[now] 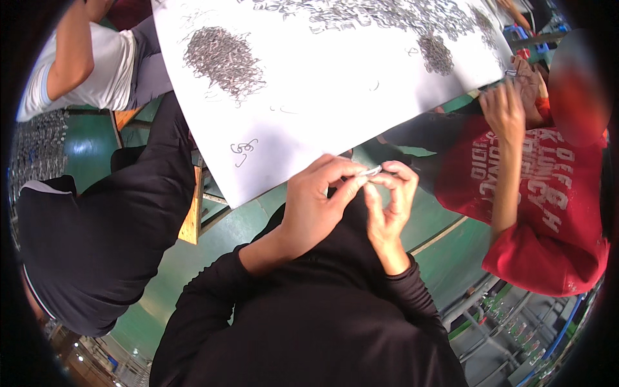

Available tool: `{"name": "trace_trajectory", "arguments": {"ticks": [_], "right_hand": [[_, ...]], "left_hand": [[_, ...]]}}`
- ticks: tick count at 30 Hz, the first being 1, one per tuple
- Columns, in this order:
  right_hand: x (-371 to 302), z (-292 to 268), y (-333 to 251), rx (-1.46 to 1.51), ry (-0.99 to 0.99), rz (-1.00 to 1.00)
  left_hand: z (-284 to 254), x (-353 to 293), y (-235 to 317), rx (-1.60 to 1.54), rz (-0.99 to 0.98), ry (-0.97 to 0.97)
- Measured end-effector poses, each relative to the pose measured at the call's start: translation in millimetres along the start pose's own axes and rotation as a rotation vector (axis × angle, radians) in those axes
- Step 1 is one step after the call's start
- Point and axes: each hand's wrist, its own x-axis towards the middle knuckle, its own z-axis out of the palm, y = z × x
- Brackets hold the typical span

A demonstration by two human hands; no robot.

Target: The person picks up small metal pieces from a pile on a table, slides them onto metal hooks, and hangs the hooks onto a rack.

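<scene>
Just past the table's near edge, in front of my chest, both hands meet around a small, pale, shiny metal piece point(371, 171). My left hand point(316, 197) pinches it between thumb and fingers. At its right end, my right hand point(391, 201) has its curled fingers against it, the thumb lower down. Fingers cover much of the piece, so its full shape is hidden. A few thin, dark bent metal hooks point(244, 149) lie on the white tabletop point(309, 109) beyond my left hand.
A dense pile of dark metal pieces point(224, 62) sits far left on the table, a smaller pile point(436, 54) far right. Many more pieces point(380, 14) spread along the back. People in black point(97, 238) and white point(106, 64) are at left, one in red point(529, 193) at right.
</scene>
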Motion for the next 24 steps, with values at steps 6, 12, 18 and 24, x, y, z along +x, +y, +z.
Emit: {"name": "trace_trajectory", "arguments": {"ticks": [6, 12, 18, 24], "right_hand": [[54.5, 25.2, 24.4, 0.098, -0.254, 0.282], [91.8, 154.8, 68.3, -0.426, -0.65, -0.216], [108.7, 101.4, 44.7, -0.115, -0.844, 0.0], [128.8, -28.6, -21.6, 0.49, -0.685, 0.422]], "left_hand": [[-18.3, -37.6, 8.8, 0.098, 0.01, -0.021], [-8.4, -50.1, 19.8, 0.064, -0.094, 0.089], [5.2, -57.9, 29.8, 0.055, -0.107, 0.206], [20.4, -48.4, 57.0, -0.014, -0.036, 0.171]]}}
